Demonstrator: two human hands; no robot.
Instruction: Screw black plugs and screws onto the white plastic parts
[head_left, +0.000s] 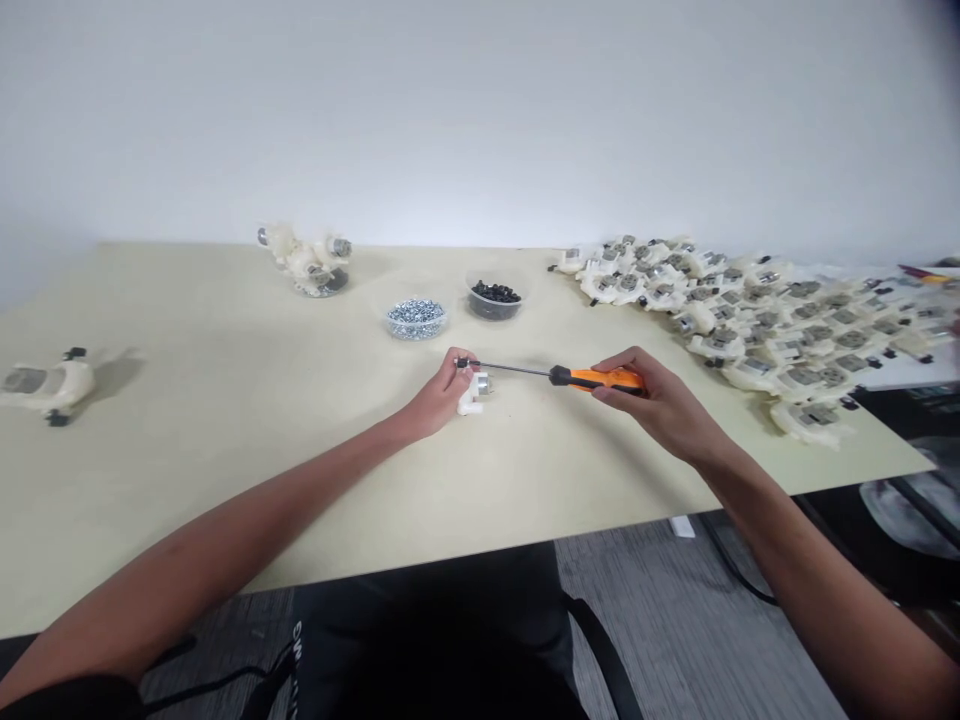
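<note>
My left hand (439, 395) is closed around a white plastic part (471, 402) with a silver motor-like piece, just above the table's middle. A small black piece shows at its top, by my fingertips. My right hand (664, 400) grips the orange and black handle of a screwdriver (600, 380). The shaft points left, and its tip meets the black piece at my left fingers. Whether a screw sits there is too small to tell. Behind my hands stand a clear bowl of silver screws (416, 318) and a clear bowl of small black pieces (495, 300).
Many similar white assemblies (765, 320) are heaped along the table's right side. More assemblies (304, 262) rest on a clear bowl at the back left. A single assembly (49, 385) lies at the far left. The table's front edge (420, 556) runs before my lap.
</note>
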